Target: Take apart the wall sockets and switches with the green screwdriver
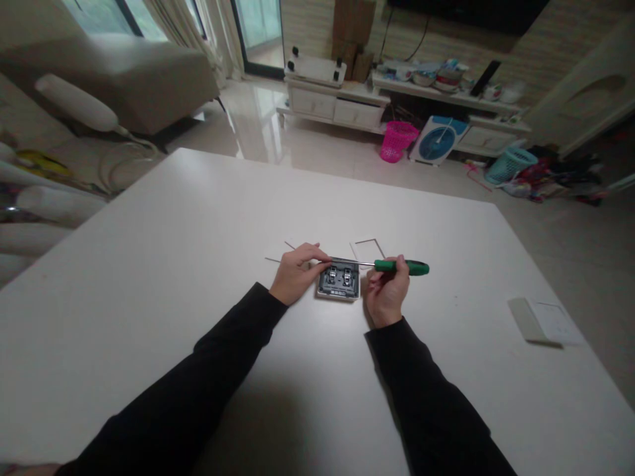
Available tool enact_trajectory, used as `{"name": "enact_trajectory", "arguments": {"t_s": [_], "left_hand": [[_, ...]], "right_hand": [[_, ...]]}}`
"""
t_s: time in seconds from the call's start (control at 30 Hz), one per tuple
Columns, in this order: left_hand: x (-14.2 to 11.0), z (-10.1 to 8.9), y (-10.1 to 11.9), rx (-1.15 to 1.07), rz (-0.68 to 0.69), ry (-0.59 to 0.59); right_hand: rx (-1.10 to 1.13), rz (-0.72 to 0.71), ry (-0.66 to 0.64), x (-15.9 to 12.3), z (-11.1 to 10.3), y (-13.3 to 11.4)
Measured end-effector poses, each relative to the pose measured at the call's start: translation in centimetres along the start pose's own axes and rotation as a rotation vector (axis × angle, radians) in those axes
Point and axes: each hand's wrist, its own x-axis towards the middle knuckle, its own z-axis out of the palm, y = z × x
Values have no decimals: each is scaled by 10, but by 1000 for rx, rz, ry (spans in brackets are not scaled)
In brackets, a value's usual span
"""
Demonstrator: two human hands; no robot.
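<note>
A wall switch lies on the white table with its dark inner side and metal parts facing up. My left hand is at its upper left edge, thumb and fingertips pinched together by the tip of a screwdriver; what is between them is too small to make out. Wrapped round the screwdriver's green handle is my right hand, just right of the switch. The metal shaft runs level to the left across the switch's far edge. A thin white frame lies behind, partly hidden by the right hand.
Two thin dark strips poke out behind the left hand. Farther right on the table lie flat pale plates. Beyond the table are a pink basket, a blue fan, a low cabinet and a sofa.
</note>
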Motion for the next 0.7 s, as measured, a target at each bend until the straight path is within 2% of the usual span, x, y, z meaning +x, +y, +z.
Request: {"name": "enact_trajectory", "arguments": {"t_s": [0.37,0.5,0.6,0.7], "left_hand": [[-2,4,-2,-12,-5,-9],[-3,1,3,24,-96,-32],[-3,-3,8,44,-134,-104],[-3,-6,11,72,-107,-228]], "right_hand": [[-52,60,-24,2,-1,-1],[-96,59,2,2,-1,-2],[-69,64,24,3,0,-4],[-13,107,29,5,0,-6]]}}
